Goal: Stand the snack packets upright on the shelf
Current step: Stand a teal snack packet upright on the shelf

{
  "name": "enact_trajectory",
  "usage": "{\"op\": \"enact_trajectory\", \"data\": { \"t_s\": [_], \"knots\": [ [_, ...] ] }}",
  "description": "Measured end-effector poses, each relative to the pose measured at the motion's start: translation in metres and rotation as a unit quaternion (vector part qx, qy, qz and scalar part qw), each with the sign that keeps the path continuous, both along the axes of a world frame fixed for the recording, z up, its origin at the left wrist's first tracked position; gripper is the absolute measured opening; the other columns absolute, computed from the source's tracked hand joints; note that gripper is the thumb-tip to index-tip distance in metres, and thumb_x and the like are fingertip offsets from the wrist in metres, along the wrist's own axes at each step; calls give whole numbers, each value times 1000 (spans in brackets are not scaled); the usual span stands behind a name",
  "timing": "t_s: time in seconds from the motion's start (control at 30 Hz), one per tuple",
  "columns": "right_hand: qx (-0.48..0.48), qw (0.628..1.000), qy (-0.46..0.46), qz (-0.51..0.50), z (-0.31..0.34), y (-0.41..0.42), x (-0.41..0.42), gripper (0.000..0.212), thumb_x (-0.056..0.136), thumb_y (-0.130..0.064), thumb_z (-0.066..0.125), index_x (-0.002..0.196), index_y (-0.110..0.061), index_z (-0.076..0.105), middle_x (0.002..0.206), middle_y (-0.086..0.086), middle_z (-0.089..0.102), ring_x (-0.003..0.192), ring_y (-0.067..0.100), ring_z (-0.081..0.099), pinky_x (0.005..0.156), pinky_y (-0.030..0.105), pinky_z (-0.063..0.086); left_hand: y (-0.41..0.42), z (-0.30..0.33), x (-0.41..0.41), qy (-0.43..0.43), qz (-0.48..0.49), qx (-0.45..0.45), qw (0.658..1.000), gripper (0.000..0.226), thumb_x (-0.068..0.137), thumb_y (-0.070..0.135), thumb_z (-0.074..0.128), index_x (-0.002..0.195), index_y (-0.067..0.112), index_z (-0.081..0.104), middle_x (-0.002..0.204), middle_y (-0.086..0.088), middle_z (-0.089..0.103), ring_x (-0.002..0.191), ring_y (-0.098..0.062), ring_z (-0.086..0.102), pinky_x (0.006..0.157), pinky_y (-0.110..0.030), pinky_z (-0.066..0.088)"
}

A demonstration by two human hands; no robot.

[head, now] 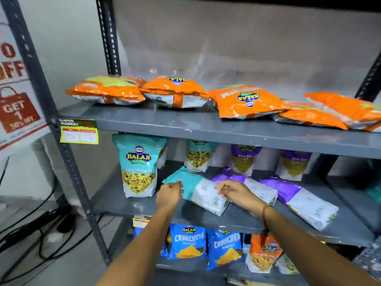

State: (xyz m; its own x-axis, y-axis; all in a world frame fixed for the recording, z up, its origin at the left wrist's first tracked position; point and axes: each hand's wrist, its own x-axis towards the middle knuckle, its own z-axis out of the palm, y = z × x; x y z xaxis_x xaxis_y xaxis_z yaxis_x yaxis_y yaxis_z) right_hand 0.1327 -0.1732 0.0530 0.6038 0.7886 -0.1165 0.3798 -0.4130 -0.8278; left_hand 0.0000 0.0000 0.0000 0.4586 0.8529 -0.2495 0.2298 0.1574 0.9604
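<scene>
A teal and white snack packet lies tilted on the middle shelf, back side up. My left hand pinches its teal top edge. My right hand grips its white lower part from the right. To the left a teal packet stands upright. Two purple and white packets lie flat to the right. Behind them more teal and purple packets stand upright.
Several orange packets lie flat on the upper shelf. Blue packets and an orange one stand on the bottom shelf. A slotted metal post rises at the front left. Cables trail on the floor to the left.
</scene>
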Motion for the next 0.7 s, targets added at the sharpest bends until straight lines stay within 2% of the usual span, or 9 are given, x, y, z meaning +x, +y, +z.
{"op": "enact_trajectory", "data": {
  "t_s": [0.07,0.17,0.3,0.37,0.4,0.47,0.53,0.6,0.7],
  "knots": [
    [-10,1000,-21,-12,-21,17,27,26,90,-7,55,75,-26,63,105,2,65,95,12,59,87,24,44,13,-29,14,10,11,-56,998,30,84,39,64,69,14,67,66,-5,69,72,-28,67,76,-43,54],
    [-70,996,-33,-43,-48,52,76,25,91,-6,52,80,-26,61,98,1,60,96,14,52,76,12,39,18,-57,31,18,12,-172,985,20,87,29,64,84,10,64,77,-7,64,71,-25,62,65,-34,46],
    [-91,993,-57,-42,-67,102,113,23,90,-3,53,87,-20,67,97,9,63,92,19,55,71,15,41,19,-82,60,-1,38,-285,958,16,91,20,61,93,4,58,82,-6,57,71,-19,55,78,-39,46],
    [-124,991,-44,-25,-111,125,156,18,92,-3,52,98,-8,67,92,19,66,73,22,63,61,20,49,19,-93,73,-11,65,-312,948,16,91,20,61,82,6,59,86,-10,59,71,-20,56,74,-38,49],
    [-163,986,-28,-2,-132,134,176,16,94,-9,50,98,-12,65,88,21,65,56,16,62,51,15,49,20,-96,80,-13,82,-316,945,18,90,22,62,78,8,60,85,-11,61,71,-21,57,70,-37,50],
    [-246,968,-49,30,-149,155,192,21,95,-21,48,106,-14,64,106,28,64,45,6,60,49,9,49,22,-104,91,-10,120,-317,941,20,87,23,65,73,9,61,80,-13,64,69,-25,60,67,-37,52],
    [-247,967,-37,40,-126,174,176,32,96,-16,44,120,-4,61,123,23,60,81,13,66,68,7,47,21,-111,98,-11,157,-323,933,21,85,21,68,70,8,62,78,-14,66,69,-27,62,67,-37,54],
    [-266,956,-109,57,-108,190,160,34,97,-17,41,119,-1,61,127,18,60,113,29,58,91,26,44,20,-114,104,-20,183,-337,923,18,84,19,70,71,8,64,78,-13,69,73,-27,68,64,-34,56],
    [-275,946,-149,89,-114,206,163,26,96,-17,43,79,-10,61,105,18,63,96,20,54,72,27,36,23,-117,111,-24,206,-353,912,12,80,17,72,73,8,69,79,-12,72,78,-27,72,66,-35,59]
  ]
}}
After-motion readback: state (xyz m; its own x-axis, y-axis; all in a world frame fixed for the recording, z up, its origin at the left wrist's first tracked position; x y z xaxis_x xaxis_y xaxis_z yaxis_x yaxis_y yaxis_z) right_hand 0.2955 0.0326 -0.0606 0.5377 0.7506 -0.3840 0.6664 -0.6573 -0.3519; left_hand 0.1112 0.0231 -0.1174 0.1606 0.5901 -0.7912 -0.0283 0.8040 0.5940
